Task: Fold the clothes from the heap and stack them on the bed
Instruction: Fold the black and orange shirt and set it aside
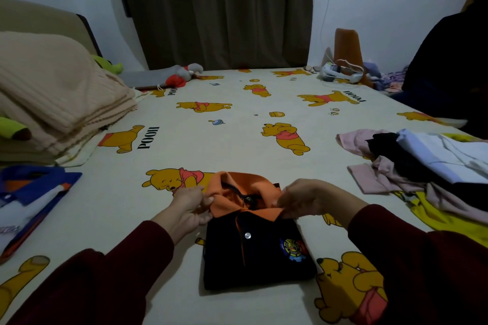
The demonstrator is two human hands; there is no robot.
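A black polo shirt (pixel 253 256) with an orange collar, a white button and a round badge lies folded into a small rectangle on the bed (pixel 184 145) in front of me. My left hand (pixel 188 208) pinches the left side of the orange collar. My right hand (pixel 306 199) pinches the collar's right tip. A heap of unfolded clothes (pixel 422 166), pink, black, white and yellow, sits at the right. A folded blue, white and orange garment (pixel 29 198) lies at the left edge.
The sheet is cream with yellow bear prints. A beige folded blanket (pixel 52 97) rests at the far left. A grey and red plush toy (pixel 179 74) lies near the dark curtain. A white device with cables (pixel 340 74) sits at the back right.
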